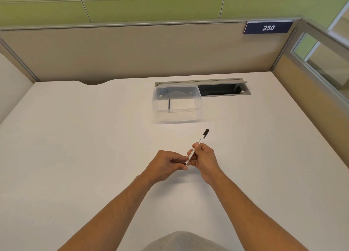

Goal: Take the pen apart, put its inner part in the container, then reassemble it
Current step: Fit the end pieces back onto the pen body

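Note:
A white pen (200,140) with a black cap end slants up to the right above the white desk. My right hand (204,159) grips its barrel around the middle. My left hand (166,164) pinches the pen's lower black tip between thumb and fingers. A clear plastic container (196,107) stands farther back on the desk, and a thin black rod (169,105) lies inside it at the left. The part of the barrel under my fingers is hidden.
An open grey cable tray slot (224,89) is set into the desk behind the container. Beige partition walls (132,52) close off the back and right, with a "250" sign (268,28). The desk edge curves inward at the back left.

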### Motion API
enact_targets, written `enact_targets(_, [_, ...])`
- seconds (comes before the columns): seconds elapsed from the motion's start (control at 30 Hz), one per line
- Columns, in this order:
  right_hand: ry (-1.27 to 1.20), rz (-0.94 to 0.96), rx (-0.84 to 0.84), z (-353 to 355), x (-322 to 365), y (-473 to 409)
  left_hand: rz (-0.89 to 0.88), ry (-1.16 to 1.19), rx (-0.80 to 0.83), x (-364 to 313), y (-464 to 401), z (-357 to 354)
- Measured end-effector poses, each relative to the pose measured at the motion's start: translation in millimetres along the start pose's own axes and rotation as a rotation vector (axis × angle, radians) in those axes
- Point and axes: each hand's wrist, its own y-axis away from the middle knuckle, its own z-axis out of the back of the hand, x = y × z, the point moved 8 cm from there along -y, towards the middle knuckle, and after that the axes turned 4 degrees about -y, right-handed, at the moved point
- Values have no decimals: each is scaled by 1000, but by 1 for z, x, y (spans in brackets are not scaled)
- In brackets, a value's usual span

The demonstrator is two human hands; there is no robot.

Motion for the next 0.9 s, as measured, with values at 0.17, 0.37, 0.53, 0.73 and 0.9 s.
enact_targets(0.17, [-33, 2, -1, 0, 2, 0, -63, -51, -16, -7, -1, 0])
enact_targets(0.37, [-96, 6, -24, 0, 2, 0, -94, -74, -46, -9, -3, 3])
enact_targets(0.53, [-174, 52, -57, 3, 4, 1, -80, -66, -126, -6, -1, 10])
enact_targets(0.73, [-286, 95, -42, -1, 5, 1, 41, -91, -286, 6, -3, 23])
enact_targets(0.9, [-307, 120, -1, -5, 6, 2, 87, -79, -288, 12, -4, 25])
